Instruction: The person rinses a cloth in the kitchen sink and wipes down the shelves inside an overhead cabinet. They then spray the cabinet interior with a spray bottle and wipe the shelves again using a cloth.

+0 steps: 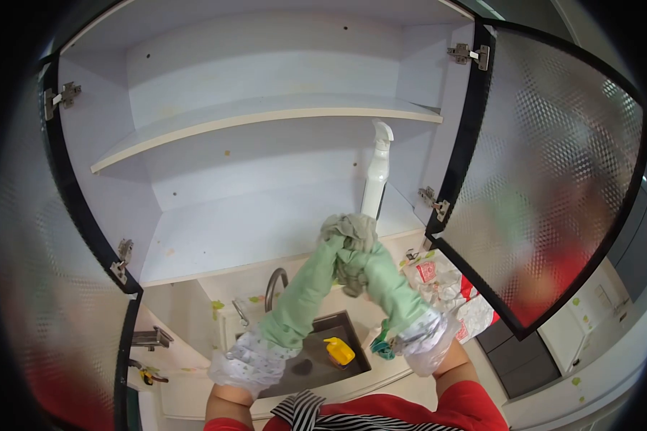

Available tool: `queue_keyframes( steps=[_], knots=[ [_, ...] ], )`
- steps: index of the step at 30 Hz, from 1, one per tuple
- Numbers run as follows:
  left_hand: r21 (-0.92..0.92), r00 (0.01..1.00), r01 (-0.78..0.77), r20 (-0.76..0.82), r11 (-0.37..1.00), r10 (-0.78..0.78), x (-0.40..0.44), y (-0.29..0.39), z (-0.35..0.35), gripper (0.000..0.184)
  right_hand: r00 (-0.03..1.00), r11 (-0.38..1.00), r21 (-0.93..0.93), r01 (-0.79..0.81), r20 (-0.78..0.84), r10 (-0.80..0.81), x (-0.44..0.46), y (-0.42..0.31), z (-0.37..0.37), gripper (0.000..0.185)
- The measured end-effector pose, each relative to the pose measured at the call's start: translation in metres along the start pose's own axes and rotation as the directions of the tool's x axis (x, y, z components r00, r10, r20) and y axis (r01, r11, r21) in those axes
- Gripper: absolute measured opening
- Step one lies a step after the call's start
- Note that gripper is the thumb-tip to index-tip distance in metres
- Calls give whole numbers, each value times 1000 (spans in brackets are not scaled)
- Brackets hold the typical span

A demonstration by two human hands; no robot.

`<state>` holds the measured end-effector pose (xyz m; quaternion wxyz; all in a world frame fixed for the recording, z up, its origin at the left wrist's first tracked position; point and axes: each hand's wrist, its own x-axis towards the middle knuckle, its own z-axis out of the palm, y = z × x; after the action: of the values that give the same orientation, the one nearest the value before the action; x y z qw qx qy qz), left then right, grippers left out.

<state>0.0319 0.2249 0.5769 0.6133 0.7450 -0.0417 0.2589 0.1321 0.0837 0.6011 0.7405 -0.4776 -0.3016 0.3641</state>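
Note:
Both my hands wear pale green rubber gloves with white patterned cuffs, and they meet in front of the open wall cabinet. A crumpled grey cloth is bunched between them. My left hand is closed around it, and my right hand grips it from the other side. Some of the cloth pokes out above the gloves and some hangs below. Just beyond, a white spray bottle stands upright on the cabinet's bottom board, its lower end partly hidden by the cloth.
Textured glass doors swing out on both sides. A middle shelf crosses the cabinet. Below are a sink with a curved faucet, a yellow container, a green item and red-and-white plastic bags.

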Motion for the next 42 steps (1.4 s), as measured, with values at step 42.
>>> queue_keyframes(
  steps=[42],
  knots=[
    [746, 978, 73, -183, 662, 99, -214, -142, -18, 61, 643, 965, 63, -254, -734, 218, -133, 200, -247, 41]
  ],
)
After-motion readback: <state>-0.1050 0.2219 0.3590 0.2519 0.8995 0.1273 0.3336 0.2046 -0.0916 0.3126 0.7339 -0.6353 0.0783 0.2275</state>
